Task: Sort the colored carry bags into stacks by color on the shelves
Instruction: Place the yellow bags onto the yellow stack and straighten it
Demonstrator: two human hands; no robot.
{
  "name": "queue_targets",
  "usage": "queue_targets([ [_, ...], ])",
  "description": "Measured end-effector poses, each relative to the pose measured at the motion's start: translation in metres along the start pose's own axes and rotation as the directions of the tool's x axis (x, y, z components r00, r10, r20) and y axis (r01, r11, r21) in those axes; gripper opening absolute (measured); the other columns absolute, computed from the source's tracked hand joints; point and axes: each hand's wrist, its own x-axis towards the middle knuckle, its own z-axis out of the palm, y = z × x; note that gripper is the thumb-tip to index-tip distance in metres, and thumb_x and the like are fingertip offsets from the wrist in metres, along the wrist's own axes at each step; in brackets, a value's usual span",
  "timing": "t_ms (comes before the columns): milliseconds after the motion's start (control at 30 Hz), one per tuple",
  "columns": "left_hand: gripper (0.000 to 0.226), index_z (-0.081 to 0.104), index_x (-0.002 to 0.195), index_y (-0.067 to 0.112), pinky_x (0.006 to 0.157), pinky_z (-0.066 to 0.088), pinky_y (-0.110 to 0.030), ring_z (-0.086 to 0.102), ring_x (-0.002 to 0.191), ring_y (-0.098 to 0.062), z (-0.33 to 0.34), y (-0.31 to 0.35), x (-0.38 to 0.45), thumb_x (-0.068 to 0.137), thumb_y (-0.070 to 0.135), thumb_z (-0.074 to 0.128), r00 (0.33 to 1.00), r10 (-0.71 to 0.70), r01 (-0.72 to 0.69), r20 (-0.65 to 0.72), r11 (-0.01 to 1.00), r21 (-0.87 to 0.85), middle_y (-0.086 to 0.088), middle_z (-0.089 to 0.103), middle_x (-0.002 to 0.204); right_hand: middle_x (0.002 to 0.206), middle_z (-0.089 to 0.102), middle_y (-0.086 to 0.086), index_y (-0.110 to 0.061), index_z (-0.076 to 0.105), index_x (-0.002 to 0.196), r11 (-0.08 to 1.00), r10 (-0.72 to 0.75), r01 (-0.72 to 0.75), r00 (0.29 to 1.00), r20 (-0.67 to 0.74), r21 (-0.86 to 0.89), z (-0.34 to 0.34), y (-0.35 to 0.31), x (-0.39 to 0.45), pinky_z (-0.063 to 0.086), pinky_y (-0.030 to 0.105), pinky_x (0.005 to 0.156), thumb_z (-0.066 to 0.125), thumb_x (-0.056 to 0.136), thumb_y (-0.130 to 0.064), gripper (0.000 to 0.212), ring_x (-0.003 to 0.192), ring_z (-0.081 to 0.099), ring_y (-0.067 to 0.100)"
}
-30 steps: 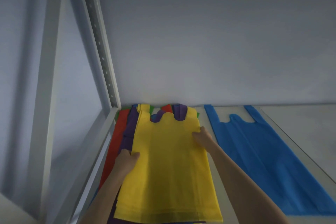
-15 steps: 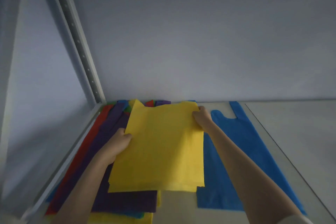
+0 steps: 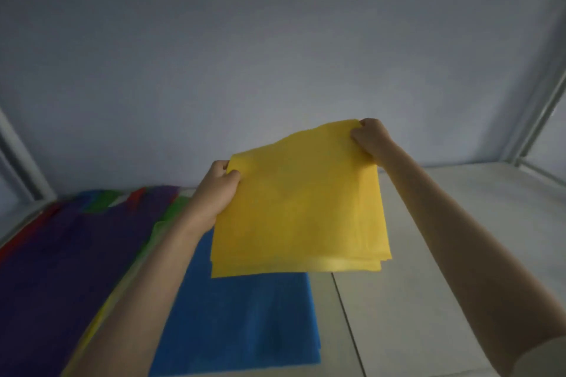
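Both hands, left hand (image 3: 216,193) and right hand (image 3: 372,139), were clamped on the yellow bag's (image 3: 301,214) far corners, lifting it above the shelf (image 3: 428,285).

One yellow bag (image 3: 300,214), one blue bag (image 3: 242,315) lying flat, one mixed pile (image 3: 61,269) topped purple whose bags cannot be counted, and two hands: left hand (image 3: 214,196), right hand (image 3: 372,138).

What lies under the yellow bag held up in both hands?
Below the lifted yellow bag lies a flat blue bag on the shelf. The blue bag's far end and handles are covered by the yellow bag, so they cannot be seen.
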Motion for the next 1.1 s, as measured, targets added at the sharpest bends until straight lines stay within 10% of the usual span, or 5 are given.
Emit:
queue_targets([
  [133, 0.034, 0.038, 0.130, 0.015, 0.059, 0.037, -0.027, 0.046, 0.064, -0.011, 0.081, 0.015, -0.004, 0.096, 0.017, 0.035, 0.999, 0.045, -0.044, 0.008, 0.997, -0.069, 0.005, 0.047, 0.077, 0.133, 0.051, 0.018, -0.008, 0.045, 0.135, 0.998, -0.041, 0.047, 0.994, -0.101, 0.053, -0.065, 0.043, 0.022, 0.043, 0.038, 0.096, 0.044, 0.090, -0.008, 0.045, 0.121, 0.049, 0.034],
  [467, 0.032, 0.040, 0.130, 0.010, 0.065, 0.044, -0.024, 0.051, 0.071, -0.008, 0.243, -0.082, -0.031, 0.099, 0.017, 0.036, 0.918, -0.370, 0.350, 0.144, 0.925, 0.147, 0.009, 0.048, 0.084, 0.098, 0.054, 0.018, 0.011, 0.054, 0.120, 0.939, 0.329, -0.282, 0.901, 0.282, -0.196, -0.050, 0.265, 0.056, 0.040, 0.032, 0.069, 0.050, 0.086, 0.001, 0.035, 0.090, 0.050, 0.024],
  [700, 0.014, 0.044, 0.110, 0.015, 0.076, 0.048, -0.034, 0.055, 0.082, -0.018, 0.256, -0.081, -0.029, 0.096, 0.014, 0.039, 0.908, -0.418, 0.406, 0.033, 0.895, 0.183, 0.004, 0.050, 0.087, 0.102, 0.054, 0.019, 0.006, 0.050, 0.124, 0.942, 0.336, -0.308, 0.874, 0.350, -0.134, -0.052, 0.274, 0.062, 0.036, 0.024, 0.056, 0.050, 0.086, -0.004, 0.039, 0.095, 0.053, 0.027],
  [867, 0.012, 0.043, 0.107, 0.016, 0.064, 0.043, -0.030, 0.052, 0.069, -0.014, 0.260, -0.082, -0.030, 0.096, 0.014, 0.038, 0.915, -0.404, 0.399, -0.023, 0.891, 0.217, 0.004, 0.050, 0.081, 0.127, 0.053, 0.023, 0.003, 0.047, 0.128, 0.941, 0.337, -0.310, 0.884, 0.324, -0.133, -0.054, 0.271, 0.057, 0.045, 0.038, 0.091, 0.047, 0.088, -0.007, 0.041, 0.117, 0.051, 0.036],
  [1100, 0.029, 0.044, 0.124, 0.008, 0.073, 0.046, -0.033, 0.052, 0.075, -0.016, 0.259, -0.083, -0.033, 0.096, 0.013, 0.039, 0.910, -0.416, 0.405, -0.003, 0.884, 0.234, 0.004, 0.049, 0.084, 0.133, 0.048, 0.020, 0.000, 0.037, 0.136, 0.945, 0.328, -0.310, 0.880, 0.343, -0.108, -0.058, 0.268, 0.047, 0.044, 0.039, 0.095, 0.042, 0.093, -0.009, 0.045, 0.120, 0.048, 0.035],
])
